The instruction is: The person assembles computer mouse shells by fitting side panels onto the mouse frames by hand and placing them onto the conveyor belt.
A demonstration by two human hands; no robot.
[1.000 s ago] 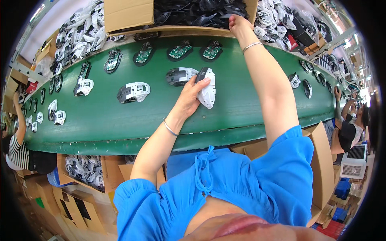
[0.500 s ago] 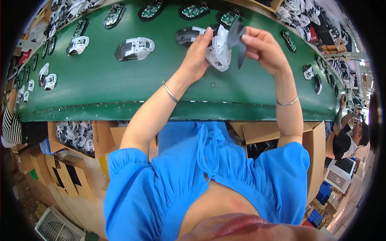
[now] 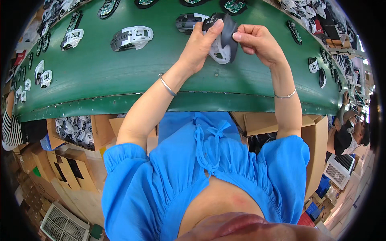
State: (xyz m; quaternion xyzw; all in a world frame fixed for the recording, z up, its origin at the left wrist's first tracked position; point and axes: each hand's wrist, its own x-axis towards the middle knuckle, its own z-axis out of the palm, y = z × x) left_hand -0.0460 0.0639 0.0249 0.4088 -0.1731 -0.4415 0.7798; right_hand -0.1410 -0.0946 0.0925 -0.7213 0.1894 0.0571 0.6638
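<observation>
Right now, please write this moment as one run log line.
left hand: holds white mouse body | right hand: presses grey cover on it | below: green belt

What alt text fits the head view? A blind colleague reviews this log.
Both hands hold a white mouse shell over a green belt: the left hand grips it while the right hand pinches a grey cover against it. More mouse parts lie along the belt, above boxes of parts.
</observation>
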